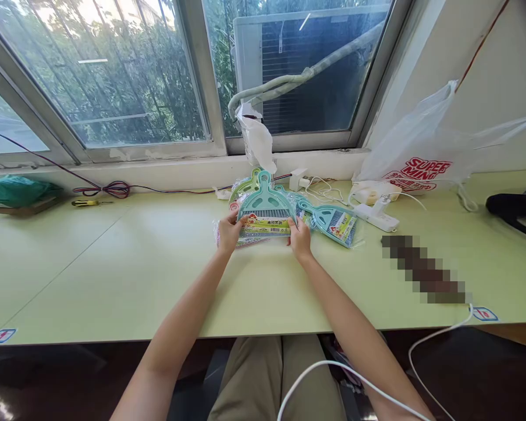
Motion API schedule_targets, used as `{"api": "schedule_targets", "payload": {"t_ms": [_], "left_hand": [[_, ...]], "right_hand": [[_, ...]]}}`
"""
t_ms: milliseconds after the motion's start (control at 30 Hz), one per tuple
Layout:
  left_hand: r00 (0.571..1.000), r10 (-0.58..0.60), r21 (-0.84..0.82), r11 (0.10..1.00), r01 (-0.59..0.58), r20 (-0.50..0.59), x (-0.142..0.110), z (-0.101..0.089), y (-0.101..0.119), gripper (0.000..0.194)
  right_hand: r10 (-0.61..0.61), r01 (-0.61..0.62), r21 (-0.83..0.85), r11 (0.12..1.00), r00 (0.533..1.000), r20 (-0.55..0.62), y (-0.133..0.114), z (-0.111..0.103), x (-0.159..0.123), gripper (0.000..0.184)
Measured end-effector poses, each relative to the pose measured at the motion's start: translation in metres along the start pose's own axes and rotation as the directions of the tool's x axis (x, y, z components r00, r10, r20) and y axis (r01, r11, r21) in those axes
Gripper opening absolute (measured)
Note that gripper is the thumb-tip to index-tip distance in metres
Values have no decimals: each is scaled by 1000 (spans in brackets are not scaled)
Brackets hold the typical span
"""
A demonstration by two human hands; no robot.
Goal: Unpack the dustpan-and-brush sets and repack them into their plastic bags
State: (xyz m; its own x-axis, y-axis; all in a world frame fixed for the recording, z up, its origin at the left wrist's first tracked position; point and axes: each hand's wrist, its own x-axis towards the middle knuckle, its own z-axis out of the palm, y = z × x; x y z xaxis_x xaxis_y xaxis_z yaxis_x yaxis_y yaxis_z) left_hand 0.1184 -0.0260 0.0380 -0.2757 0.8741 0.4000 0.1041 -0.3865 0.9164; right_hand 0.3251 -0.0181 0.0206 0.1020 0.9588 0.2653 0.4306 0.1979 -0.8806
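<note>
Between my two hands is a pale green dustpan and brush set point(266, 202) with a yellow printed label. My left hand point(230, 231) grips its left edge, thumb on the front. On the opposite edge my right hand point(298, 238) is closed in the same way. Behind it lie more sets, partly hidden, among them a yellow-green one point(244, 186). A blue-green packaged set point(333, 222) lies to the right, in clear plastic wrap.
A white power strip point(376, 217) and a Super Ming plastic bag point(421, 158) stand right of the sets. At left are a screwdriver point(85, 203), a coiled dark cable point(116, 189) and a green bag point(17, 191). A white cable crosses my lap. Windows line the back.
</note>
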Motion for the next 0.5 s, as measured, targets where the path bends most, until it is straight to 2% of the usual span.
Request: {"api": "schedule_targets", "payload": {"t_ms": [100, 333, 500], "left_hand": [[1000, -4, -5, 1000, 4, -15, 0, 1, 0, 51], [999, -28, -14, 1000, 28, -40, 1, 0, -3, 54], [991, -112, -49, 993, 108, -77, 6, -8, -10, 53]], "right_hand": [[46, -46, 54, 998, 999, -2, -2, 0, -1, 56], [69, -70, 74, 995, 998, 10, -3, -2, 0, 48], [58, -65, 47, 997, 990, 132, -3, -1, 2, 59]]}}
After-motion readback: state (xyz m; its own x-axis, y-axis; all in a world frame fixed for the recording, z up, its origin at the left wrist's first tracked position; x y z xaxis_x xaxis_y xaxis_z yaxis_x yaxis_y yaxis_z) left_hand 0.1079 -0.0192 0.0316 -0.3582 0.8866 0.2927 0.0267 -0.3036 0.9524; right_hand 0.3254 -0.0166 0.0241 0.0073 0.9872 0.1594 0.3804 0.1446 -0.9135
